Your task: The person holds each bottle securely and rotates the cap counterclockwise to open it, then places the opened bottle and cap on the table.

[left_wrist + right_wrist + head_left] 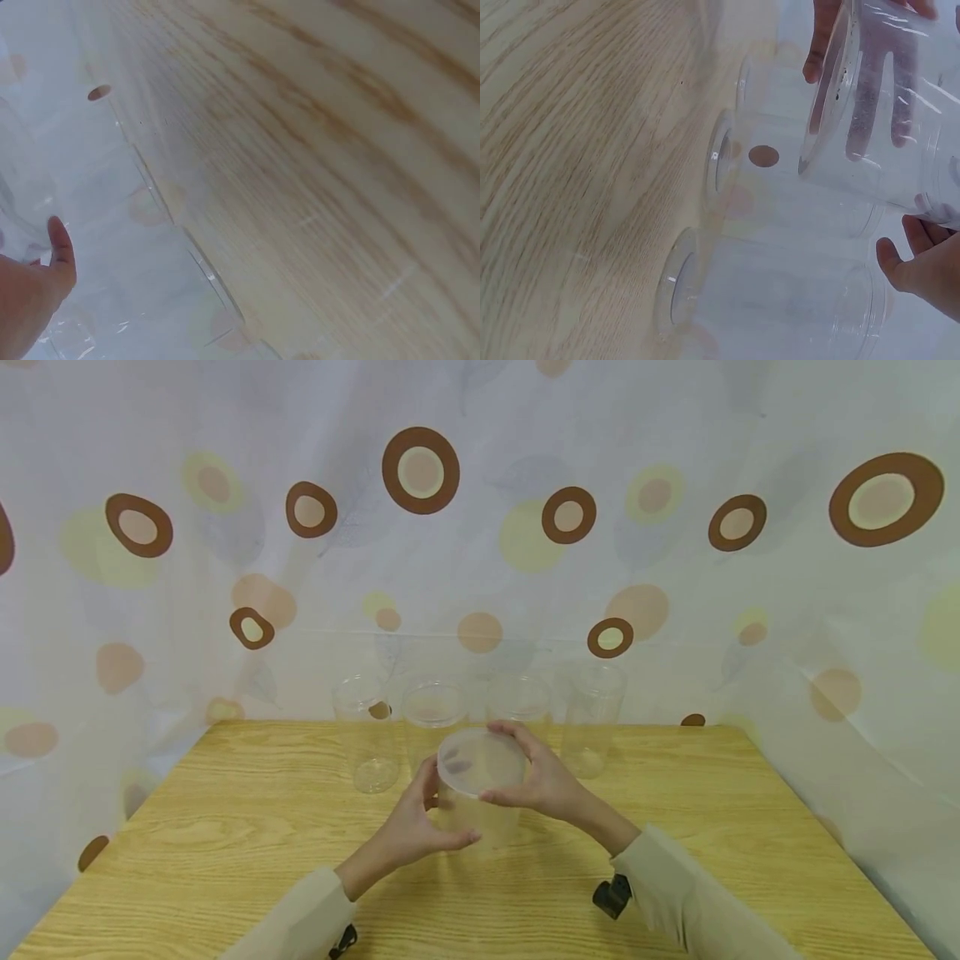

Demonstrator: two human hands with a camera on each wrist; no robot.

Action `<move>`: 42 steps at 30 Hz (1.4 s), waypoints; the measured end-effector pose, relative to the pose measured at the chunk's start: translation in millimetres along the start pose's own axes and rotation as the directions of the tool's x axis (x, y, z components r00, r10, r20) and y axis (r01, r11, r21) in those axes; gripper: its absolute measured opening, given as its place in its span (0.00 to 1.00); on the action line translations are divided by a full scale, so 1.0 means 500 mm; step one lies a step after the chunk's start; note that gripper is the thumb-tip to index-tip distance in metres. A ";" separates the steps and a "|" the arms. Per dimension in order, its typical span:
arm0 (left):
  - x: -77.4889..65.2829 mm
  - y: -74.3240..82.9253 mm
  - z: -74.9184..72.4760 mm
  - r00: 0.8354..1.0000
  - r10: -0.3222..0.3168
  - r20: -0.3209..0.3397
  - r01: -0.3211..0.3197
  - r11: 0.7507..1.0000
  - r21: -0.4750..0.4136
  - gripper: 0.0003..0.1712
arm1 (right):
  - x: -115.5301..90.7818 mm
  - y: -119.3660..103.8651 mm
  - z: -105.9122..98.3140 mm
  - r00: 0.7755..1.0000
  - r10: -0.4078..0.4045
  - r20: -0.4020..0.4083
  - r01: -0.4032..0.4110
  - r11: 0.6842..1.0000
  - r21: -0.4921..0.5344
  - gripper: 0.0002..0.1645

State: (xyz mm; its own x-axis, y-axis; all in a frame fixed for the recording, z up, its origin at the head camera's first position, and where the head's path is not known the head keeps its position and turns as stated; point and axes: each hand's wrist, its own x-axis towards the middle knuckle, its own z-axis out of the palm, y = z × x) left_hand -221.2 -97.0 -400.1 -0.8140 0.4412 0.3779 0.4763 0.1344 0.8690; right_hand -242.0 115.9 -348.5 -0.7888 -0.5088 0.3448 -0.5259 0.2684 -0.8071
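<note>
1. Step in hand, by my reading: you are handling one clear jar [480, 822] with both hands, held in front of you over the wooden tabletop [225, 843].
2. Your left hand [412, 831] curls round the jar's left side: thumb across the near wall, fingers behind. Spread about as wide as the jar, no wider. Through the clear wall, the right wrist view shows fingers on the far side.
3. Your right hand [551, 781] spans the pale round top [483, 764], thumb at the near rim, fingertips at the far rim. Gripped from the right, higher than the left. Whether that top is a separate lid, I cannot tell.
4. Jar's lie: between your two hands, top upward. The right wrist view catches its lower end, looking a little tilted and apart from the table.
5. Behind it, at the back of the table, four more stand upright: leftmost jar [363, 735], second jar [435, 706], third jar [519, 697], rightmost jar [592, 727]. Yours overlaps the middle pair in the head view; the gap is hard to judge.
6. Next move, as I judge it, calls for both grips working together: left steadying the wall, right governing the top. Slick plastic could slip if you loosen one side first.
</note>
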 end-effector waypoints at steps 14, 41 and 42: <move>-0.002 -0.003 0.010 0.999 -0.002 -0.039 0.005 0.998 0.068 0.61 | -0.004 -0.010 0.002 0.997 0.073 0.035 -0.074 0.997 0.022 0.50; 0.003 -0.001 -0.005 0.998 0.033 0.055 -0.038 0.994 0.098 0.61 | 0.003 0.008 -0.016 0.985 -0.084 0.153 0.059 0.985 0.161 0.48; 0.003 0.000 -0.005 0.998 0.030 0.057 -0.035 0.995 0.092 0.61 | 0.004 0.009 -0.017 0.983 -0.090 0.160 0.063 0.985 0.163 0.48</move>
State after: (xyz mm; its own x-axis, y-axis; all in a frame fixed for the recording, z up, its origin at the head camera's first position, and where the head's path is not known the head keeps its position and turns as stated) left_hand -223.3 -98.5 -399.0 -0.7789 0.4950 0.3851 0.5333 0.1997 0.8220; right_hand -248.5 123.3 -347.3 -0.6773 -0.6551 0.3348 -0.5160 0.0987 -0.8509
